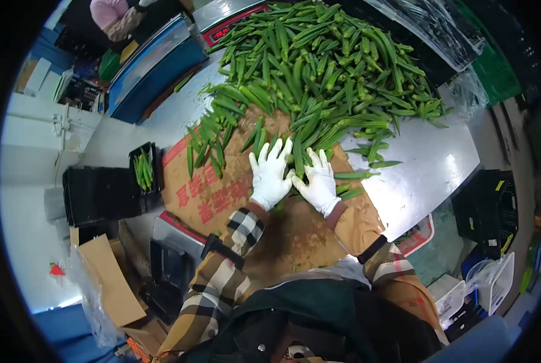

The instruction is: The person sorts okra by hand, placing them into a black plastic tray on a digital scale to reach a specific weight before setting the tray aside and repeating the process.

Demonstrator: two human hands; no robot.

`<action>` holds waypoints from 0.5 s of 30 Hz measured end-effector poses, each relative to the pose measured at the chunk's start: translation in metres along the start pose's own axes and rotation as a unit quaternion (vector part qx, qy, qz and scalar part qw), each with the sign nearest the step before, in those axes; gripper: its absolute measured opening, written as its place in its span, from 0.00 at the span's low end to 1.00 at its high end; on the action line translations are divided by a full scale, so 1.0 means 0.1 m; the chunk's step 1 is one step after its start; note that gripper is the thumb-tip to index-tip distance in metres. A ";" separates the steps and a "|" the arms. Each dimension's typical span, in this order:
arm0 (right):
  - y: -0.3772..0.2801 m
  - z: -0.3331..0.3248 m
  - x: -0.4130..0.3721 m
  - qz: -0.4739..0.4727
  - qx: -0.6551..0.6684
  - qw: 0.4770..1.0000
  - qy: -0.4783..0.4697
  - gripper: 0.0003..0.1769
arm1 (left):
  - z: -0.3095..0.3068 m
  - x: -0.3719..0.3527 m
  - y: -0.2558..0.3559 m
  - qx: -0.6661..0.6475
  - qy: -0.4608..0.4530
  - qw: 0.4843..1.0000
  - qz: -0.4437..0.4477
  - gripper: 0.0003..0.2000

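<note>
A large heap of green okra [343, 66] covers the far side of the metal table and spills toward me onto a flattened cardboard sheet [216, 193]. My left hand [272, 175], in a white glove, lies palm down at the near edge of the okra with its fingers spread. Close beside it on the right, my right hand [319, 184], gloved too, rests with fingers stretched over a few pods. The thumbs nearly meet, and an okra pod [298, 158] shows between the hands. Whatever lies beneath the palms is hidden.
At the left, a black tray [142, 169] holds several okra pods, beside a stack of black trays [101, 190]. A scale with a red display [225, 27] stands behind the heap. Black crates [485, 209] are at the right, and an open cardboard box [110, 278] sits lower left.
</note>
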State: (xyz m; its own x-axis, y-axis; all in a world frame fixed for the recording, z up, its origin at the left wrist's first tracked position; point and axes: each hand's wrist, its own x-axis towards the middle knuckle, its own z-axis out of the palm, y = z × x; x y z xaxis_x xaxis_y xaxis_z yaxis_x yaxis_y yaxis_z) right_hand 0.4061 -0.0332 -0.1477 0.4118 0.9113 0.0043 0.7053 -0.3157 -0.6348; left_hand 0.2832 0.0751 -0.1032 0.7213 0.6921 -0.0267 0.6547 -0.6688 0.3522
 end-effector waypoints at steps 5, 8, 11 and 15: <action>-0.09 -0.27 -0.68 -0.170 -0.050 0.974 -0.145 0.33 | -0.27 -1.05 0.04 0.088 -0.071 0.993 0.019 0.41; 0.02 -0.40 -0.95 -0.163 -0.056 0.981 -0.083 0.37 | -0.23 -1.65 0.11 0.090 -0.124 0.988 0.015 0.40; 0.32 -0.52 -1.10 -0.083 -0.032 0.995 -0.038 0.48 | -0.23 -2.05 0.29 0.048 -0.123 0.991 0.015 0.38; 0.46 -0.77 -1.29 -0.071 -0.112 0.989 -0.068 0.49 | -0.21 -2.37 0.34 -0.008 -0.113 0.994 0.011 0.31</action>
State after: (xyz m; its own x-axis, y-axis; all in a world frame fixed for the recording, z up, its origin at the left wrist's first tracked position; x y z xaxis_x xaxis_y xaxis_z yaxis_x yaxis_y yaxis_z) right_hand 0.4302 -0.1854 -0.1179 0.2279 0.9731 -0.0324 0.8672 -0.2180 -0.4478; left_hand 0.1303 -0.1062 -0.0656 0.7683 0.5983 -0.2276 0.6366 -0.6770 0.3694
